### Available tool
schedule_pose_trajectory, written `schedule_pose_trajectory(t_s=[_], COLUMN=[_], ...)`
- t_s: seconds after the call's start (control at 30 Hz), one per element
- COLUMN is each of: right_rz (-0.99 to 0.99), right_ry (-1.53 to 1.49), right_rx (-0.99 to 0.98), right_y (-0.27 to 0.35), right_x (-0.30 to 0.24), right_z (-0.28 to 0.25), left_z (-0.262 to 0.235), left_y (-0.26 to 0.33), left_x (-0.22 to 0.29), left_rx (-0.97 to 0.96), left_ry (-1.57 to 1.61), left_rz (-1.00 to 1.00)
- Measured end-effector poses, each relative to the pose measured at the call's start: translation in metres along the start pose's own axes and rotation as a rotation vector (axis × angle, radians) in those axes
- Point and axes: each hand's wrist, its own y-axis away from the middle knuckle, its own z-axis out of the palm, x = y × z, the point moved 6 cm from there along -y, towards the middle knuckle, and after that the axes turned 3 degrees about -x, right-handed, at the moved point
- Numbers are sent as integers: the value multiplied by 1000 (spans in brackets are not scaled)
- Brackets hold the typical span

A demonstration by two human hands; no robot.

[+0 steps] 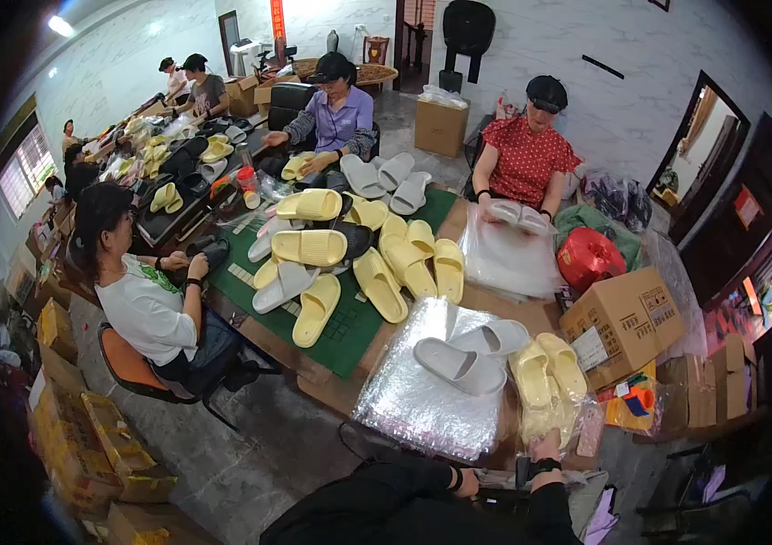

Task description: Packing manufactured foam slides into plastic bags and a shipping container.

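Observation:
At the table's near edge, my right hand (545, 445) grips the end of a clear plastic bag (542, 423) holding a pair of yellow slippers (531, 377). My left hand (467, 482) hangs low beside the table edge, apart from the bag, its fingers mostly hidden. Left of the bag, grey slippers (460, 365) rest on a stack of clear bubble-wrap sheets (427, 413). Farther off, a heap of yellow and grey slippers (311, 247) covers much of a green mat (347, 356).
A cardboard box (622, 325) stands to the right, near a shiny red round object (590, 258). Across the table a person in red (531, 154) handles grey slippers over plastic bags (509, 259). Another person (154, 304) sits at left on an orange chair (132, 363).

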Motion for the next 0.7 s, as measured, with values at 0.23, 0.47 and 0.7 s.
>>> schedule_pose_trajectory(t_s=[0.23, 0.47, 0.7], right_rz=[-46, -482, -784], right_ry=[-31, -53, 474], right_rx=[-133, -240, 160], right_y=[-44, -29, 148], right_x=[3, -57, -186], right_z=[1, 32, 61], left_z=[-19, -3, 6], left_y=[20, 8, -7], left_x=[18, 14, 27], left_rx=[-13, -86, -264], left_ry=[0, -47, 64], left_rz=[-33, 34, 27])
